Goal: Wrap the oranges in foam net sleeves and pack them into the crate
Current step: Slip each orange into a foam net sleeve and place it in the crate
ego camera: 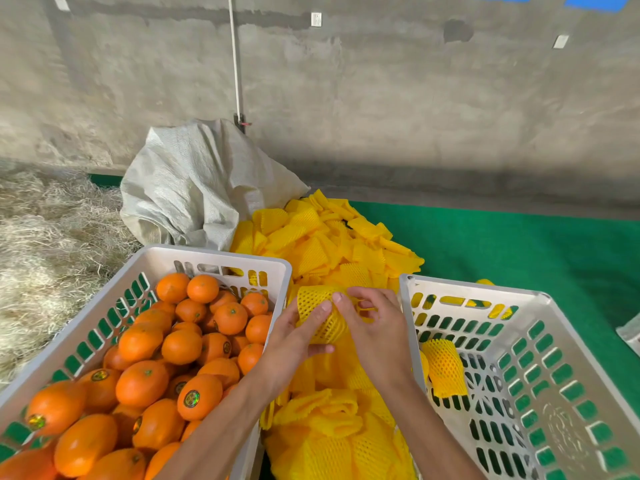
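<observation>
Both hands are working mid-frame, just below centre, on one yellow foam net sleeve [320, 318] that's stretched round something round, probably an orange, though the netting hides it too well to be sure. The left hand [300, 336] has its grip curled under and around the sleeve from the left, thumb at the bottom. The right hand [372, 327] pinches the sleeve's right end with fingertips bent in.

Lower left of the frame there's a white plastic crate [221, 258] piled with bare oranges [180, 344], several with little round stickers. Lower right sits a second white crate [485, 292], mostly showing its slotted bottom, with one sleeved orange [445, 367] lying against its left wall.

Between the two crates and running up to centre frame is a big heap of loose yellow sleeves [325, 244], spread over a green mat [519, 251]. Behind the heap, a crumpled white woven sack [194, 188] leans by the concrete wall [415, 98]. Dry straw [48, 230] covers the left edge.
</observation>
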`<state>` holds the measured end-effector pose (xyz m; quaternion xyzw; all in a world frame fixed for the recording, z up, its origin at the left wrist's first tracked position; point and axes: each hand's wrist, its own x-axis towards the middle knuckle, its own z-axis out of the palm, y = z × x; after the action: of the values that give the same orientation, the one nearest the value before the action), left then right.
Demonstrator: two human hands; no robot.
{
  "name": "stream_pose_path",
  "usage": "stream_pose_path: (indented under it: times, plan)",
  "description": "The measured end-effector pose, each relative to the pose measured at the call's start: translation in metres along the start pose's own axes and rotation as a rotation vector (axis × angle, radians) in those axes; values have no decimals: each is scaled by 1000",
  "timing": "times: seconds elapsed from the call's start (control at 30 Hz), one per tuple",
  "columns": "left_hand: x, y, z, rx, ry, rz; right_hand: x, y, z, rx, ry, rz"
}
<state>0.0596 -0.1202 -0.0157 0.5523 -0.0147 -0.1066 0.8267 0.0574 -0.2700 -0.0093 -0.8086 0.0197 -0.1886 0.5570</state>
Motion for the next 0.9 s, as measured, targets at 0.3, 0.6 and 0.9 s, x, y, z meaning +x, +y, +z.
stream_pose_path:
  times: [0.3, 0.6, 0.9]
  plan:
    - [3, 2, -6, -191, -18, -89, 2, 3, 4, 326, -38, 145]
    - [5, 3, -9, -50, 49, -76, 2, 4, 3, 350, -32, 106]
    - [6, 7, -3, 49, 199, 190, 7, 1, -15, -351, -286, -420]
